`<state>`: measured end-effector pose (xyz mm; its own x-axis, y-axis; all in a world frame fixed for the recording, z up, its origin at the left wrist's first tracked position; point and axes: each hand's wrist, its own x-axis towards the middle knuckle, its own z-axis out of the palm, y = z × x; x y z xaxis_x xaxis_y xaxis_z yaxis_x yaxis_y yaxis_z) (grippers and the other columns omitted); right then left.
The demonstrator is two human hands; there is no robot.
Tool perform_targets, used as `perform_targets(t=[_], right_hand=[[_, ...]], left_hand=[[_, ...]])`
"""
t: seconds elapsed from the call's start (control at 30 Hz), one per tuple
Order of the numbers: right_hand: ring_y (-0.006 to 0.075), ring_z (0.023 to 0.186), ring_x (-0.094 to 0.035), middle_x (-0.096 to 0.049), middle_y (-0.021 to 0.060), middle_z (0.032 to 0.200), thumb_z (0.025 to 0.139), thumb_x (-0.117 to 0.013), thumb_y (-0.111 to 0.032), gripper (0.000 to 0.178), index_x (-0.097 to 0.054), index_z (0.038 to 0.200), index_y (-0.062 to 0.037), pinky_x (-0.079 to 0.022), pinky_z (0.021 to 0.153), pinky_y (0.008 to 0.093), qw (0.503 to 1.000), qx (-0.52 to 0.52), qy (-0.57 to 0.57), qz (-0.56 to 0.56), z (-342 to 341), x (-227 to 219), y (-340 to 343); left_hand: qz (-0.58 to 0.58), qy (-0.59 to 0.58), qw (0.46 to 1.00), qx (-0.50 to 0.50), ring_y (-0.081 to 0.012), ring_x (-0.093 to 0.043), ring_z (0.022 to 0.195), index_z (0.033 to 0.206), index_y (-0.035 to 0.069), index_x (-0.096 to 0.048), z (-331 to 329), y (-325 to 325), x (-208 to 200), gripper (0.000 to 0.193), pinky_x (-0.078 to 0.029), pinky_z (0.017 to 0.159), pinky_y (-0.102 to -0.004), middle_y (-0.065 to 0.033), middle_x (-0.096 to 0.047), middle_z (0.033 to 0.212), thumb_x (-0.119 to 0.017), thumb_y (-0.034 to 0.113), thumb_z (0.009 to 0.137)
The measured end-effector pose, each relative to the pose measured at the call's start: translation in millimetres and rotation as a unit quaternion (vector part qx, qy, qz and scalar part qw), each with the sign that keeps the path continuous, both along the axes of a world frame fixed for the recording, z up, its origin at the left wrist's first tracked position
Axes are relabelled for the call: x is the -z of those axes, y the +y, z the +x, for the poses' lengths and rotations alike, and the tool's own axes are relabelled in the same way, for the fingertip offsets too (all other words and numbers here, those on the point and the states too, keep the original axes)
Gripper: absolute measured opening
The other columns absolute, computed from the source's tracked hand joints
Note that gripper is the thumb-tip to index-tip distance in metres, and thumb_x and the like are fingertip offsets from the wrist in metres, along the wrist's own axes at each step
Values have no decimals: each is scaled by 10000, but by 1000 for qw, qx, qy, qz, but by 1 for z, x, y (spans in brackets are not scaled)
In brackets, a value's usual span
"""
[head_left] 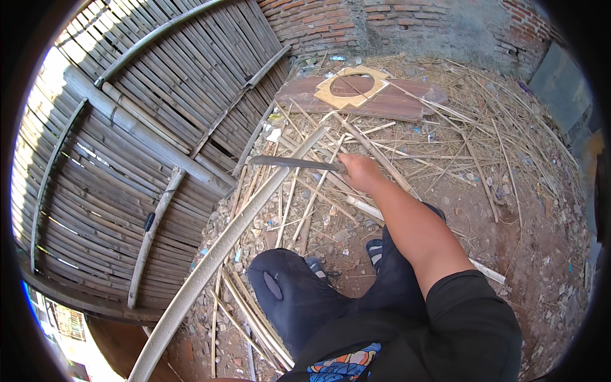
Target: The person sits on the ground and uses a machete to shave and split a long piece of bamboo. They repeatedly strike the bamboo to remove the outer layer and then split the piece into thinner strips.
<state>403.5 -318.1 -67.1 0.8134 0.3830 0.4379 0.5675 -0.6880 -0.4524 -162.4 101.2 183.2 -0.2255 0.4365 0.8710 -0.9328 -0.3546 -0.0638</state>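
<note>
My right hand (358, 172) is closed round the handle of a machete (294, 163), whose long dark blade points left. The blade crosses over a long split bamboo strip (223, 248); I cannot tell whether the two touch. That strip slants from the lower left edge up to the middle of the view, pale inner face showing. Its near end runs out of the picture. My left hand is not in view.
At left stands a bamboo slat wall (159, 70) with poles. Thin bamboo strips (254, 318) and splinters litter the ground around my feet. Farther off, a brown board (407, 102) bears a yellowish panel (324, 87) with a round hole. A brick wall (420, 28) closes the back.
</note>
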Motion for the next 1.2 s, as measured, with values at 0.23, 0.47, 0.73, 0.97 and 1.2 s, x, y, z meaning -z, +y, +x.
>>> perform_targets(t=[0.23, 0.47, 0.73, 0.97, 1.2], right_hand=[[372, 1021, -673, -693, 234, 1086, 777, -715, -176, 424, -647, 1162, -9, -523, 889, 427, 900, 311, 274, 133, 63, 61, -55], [396, 1014, -659, -687, 237, 1061, 792, -688, -213, 415, -634, 1153, -15, -519, 891, 450, 935, 205, 188, 220, 23, -12, -39], [399, 933, -670, -690, 250, 989, 798, -680, -209, 403, -630, 1145, -10, -523, 830, 475, 980, 80, 178, 33, 2, -27, -28], [375, 962, -672, -683, 252, 1025, 786, -730, -221, 464, -636, 1182, 1, -523, 846, 425, 973, -95, 208, 20, -18, -38, -3], [380, 954, -668, -673, 254, 1024, 782, -723, -217, 453, -633, 1161, 14, -519, 846, 428, 921, -262, 288, -22, -62, -55, 35]], left_hand=[[-5, 24, 1000, -15, -88, -328, 521, 833, 145, -462, -12, -13, -1, 348, -322, 483, -233, 51, -312, 630, -427, 411, 1055], [94, 115, 977, 152, -98, -309, 557, 753, 143, -416, 10, 13, -1, 315, -299, 557, -259, 43, -303, 633, -652, 292, 899], [5, 155, 975, 160, -75, -264, 509, 703, 160, -403, 134, -68, -15, 494, -234, 534, -248, 75, -293, 589, -847, 363, 775], [41, 195, 970, 137, -53, -234, 490, 756, 191, -337, 241, -107, 14, 553, -190, 485, -243, 90, -283, 592, -809, 477, 788], [126, 257, 921, 264, -35, -249, 467, 760, 202, -356, 292, -121, 33, 573, -183, 447, -227, 102, -310, 588, -845, 497, 723]])
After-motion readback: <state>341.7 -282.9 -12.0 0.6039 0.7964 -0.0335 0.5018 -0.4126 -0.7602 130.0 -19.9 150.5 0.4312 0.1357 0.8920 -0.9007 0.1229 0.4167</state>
